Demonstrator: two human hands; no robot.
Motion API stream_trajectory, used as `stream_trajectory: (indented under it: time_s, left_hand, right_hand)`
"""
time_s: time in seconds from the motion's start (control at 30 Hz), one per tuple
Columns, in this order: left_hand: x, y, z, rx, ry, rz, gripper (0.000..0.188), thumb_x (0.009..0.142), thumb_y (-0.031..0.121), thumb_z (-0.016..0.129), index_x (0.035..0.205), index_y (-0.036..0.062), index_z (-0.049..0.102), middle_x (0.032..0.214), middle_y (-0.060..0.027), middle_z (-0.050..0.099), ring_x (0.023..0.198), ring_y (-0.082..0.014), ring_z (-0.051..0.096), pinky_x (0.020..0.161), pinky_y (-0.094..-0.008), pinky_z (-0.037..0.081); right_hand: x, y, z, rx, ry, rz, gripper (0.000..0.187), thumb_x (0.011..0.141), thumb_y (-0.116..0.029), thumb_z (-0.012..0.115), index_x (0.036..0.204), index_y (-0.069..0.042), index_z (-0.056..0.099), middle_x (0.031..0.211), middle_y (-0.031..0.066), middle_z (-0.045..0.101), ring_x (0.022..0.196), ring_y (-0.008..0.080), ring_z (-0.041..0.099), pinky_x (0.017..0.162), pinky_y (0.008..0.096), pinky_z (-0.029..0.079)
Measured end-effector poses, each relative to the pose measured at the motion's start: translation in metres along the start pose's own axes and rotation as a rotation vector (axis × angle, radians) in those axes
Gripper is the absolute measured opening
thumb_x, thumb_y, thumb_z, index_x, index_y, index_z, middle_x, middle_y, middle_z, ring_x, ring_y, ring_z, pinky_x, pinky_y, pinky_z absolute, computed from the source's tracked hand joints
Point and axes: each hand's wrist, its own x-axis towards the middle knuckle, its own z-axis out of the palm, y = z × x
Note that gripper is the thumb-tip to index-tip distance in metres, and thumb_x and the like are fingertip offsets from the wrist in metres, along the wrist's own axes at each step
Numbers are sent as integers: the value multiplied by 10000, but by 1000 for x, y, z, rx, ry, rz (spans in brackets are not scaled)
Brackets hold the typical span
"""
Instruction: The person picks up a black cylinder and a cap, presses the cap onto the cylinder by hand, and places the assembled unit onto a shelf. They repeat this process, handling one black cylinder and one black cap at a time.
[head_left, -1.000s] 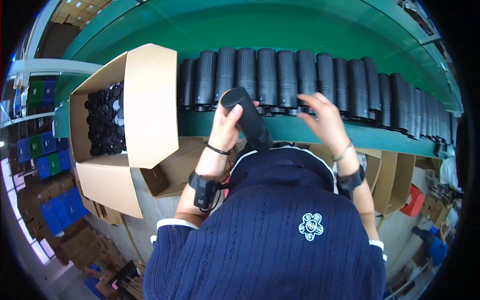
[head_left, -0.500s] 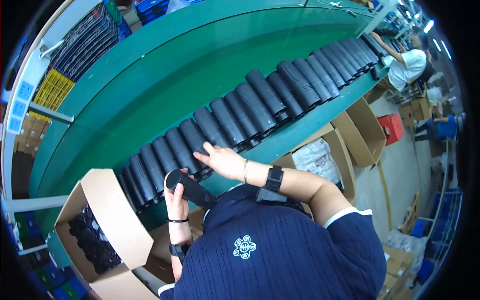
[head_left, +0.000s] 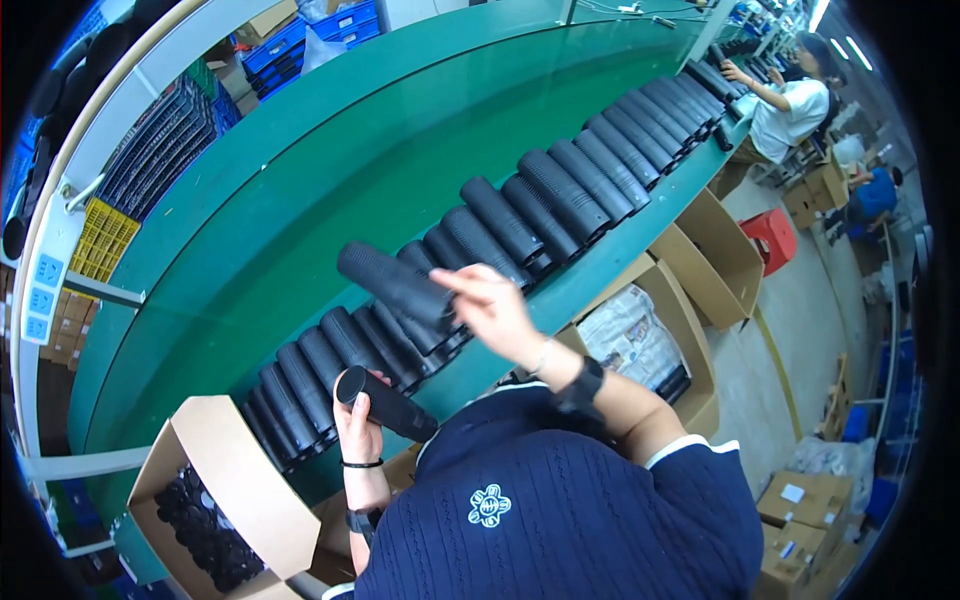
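Observation:
My left hand [head_left: 360, 432] is closed round a black ribbed cylinder [head_left: 395, 408], its round flat end facing up and to the left. The other end of that cylinder rests close against my dark blue top. My right hand [head_left: 492, 312], slightly blurred, grips the near end of another black cylinder [head_left: 385, 280], which lies at a slant above the row. Its fingers are partly hidden by the cylinder. Beneath and to both sides, a long row of matching black cylinders [head_left: 580, 180] leans side by side on the green bench [head_left: 300, 200].
At the lower left an open carton [head_left: 235, 450] holds many black round pieces [head_left: 205, 525]. Cartons with paper inside [head_left: 635, 330] stand right of the bench, near a red stool [head_left: 768, 238]. A co-worker in white [head_left: 790, 120] handles cylinders at the far right end.
My right hand has taken hold of a cylinder from the row and raised it, swinging it aslant. The left hand keeps its cylinder nearly in place. The view has shifted slightly.

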Motion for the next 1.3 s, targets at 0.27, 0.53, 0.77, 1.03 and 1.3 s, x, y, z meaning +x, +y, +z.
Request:
stream_trajectory:
  time_s: [0.27, 0.53, 0.77, 1.03, 1.3]
  left_hand:
    - [5, -2, 15, 13, 0, 13, 489, 876, 311, 702, 1232, 33, 515, 1100, -155, 619, 1015, -286, 623, 896, -418, 521]
    - [3, -8, 30, 38, 23, 11, 472, 878, 306, 700, 1228, 45, 519, 1101, -148, 624, 1004, -276, 626, 893, -402, 518]
    - [-10, -15, 38, 8, 135, 19, 495, 885, 233, 691, 1293, 56, 472, 1089, -151, 629, 988, -279, 628, 873, -398, 523]
    - [-10, -17, 43, 15, 132, 7, 488, 889, 243, 692, 1277, 42, 477, 1086, -163, 626, 982, -281, 629, 882, -393, 519]
    - [-24, -20, 28, -84, 266, 19, 524, 892, 160, 669, 1342, 55, 423, 1171, -173, 593, 1068, -312, 608, 949, -444, 495]
  right_hand:
    - [33, -2, -237, -161, 573, -120, 466, 806, 52, 484, 1243, 2, 638, 917, 54, 678, 666, 93, 598, 659, 214, 497]
    - [67, 81, -427, -363, 886, -22, 369, 859, 13, 581, 1172, -131, 713, 724, -34, 587, 585, 34, 490, 559, 201, 433]
    - [112, 133, -481, -515, 858, 137, 376, 813, -45, 596, 1098, -238, 748, 650, 4, 626, 555, 65, 543, 568, 249, 457]
    - [103, 134, -534, -670, 591, 87, 575, 743, 100, 406, 1188, -110, 702, 845, 24, 673, 710, 93, 559, 685, 236, 456]
    - [106, 23, -323, -357, 443, -49, 220, 896, -53, 592, 1087, -7, 691, 996, 81, 704, 890, 110, 625, 817, 265, 492]
